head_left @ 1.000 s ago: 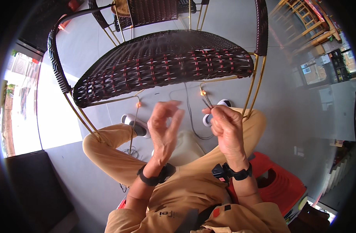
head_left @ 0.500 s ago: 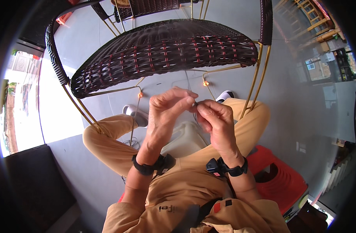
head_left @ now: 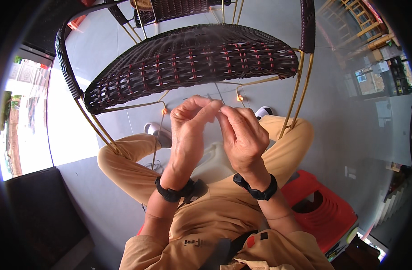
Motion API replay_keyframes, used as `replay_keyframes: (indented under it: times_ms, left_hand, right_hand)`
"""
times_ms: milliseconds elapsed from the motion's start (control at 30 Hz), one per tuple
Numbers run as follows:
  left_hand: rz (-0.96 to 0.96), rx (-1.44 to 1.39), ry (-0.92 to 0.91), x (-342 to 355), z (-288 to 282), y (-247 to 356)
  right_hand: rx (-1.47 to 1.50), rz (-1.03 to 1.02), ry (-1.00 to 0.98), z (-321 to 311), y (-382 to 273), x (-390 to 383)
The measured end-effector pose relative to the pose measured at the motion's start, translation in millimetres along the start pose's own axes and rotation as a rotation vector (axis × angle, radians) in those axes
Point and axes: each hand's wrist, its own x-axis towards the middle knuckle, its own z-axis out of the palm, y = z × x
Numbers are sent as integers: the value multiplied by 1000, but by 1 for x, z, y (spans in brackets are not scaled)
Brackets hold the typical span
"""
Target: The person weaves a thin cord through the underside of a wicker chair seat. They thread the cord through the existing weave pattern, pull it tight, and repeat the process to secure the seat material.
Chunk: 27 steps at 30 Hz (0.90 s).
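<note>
A dark woven wicker chair (head_left: 192, 63) with red cross strands and gold metal legs is in front of me, its woven edge facing my hands. From beneath that edge a thin dark strand (head_left: 219, 91) runs down to my fingertips. My left hand (head_left: 190, 128) is closed in a pinch, thumb against forefinger, at the strand's lower part. Fingertip to fingertip with it, my right hand (head_left: 245, 135) is also pinched closed on the strand. The strand's end is hidden by the fingers.
A pale plastic container (head_left: 213, 163) is between my legs. Orange pieces (head_left: 164, 110) are on the chair's thin legs. A red plastic stool (head_left: 327, 216) is at my right, a dark panel (head_left: 39, 216) at lower left. Another wicker chair (head_left: 174, 10) stands farther off.
My right hand has moved up and turned, its fingers now pointing upward beside the left fingertips. The left hand has risen slightly. The strand's loop below the hands no longer shows.
</note>
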Motion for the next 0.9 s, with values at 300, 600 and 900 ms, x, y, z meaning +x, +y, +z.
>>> replay_keyframes:
  times_ms: [300, 600, 900]
  left_hand:
    - [766, 995, 233, 12, 1, 33]
    - [960, 1531, -12, 45, 4, 46]
    - [1085, 1521, -50, 51, -10, 40]
  right_hand:
    - [741, 803, -103, 2, 7, 17]
    - [889, 881, -49, 11, 15, 11]
    - [942, 931, 15, 21, 12, 11]
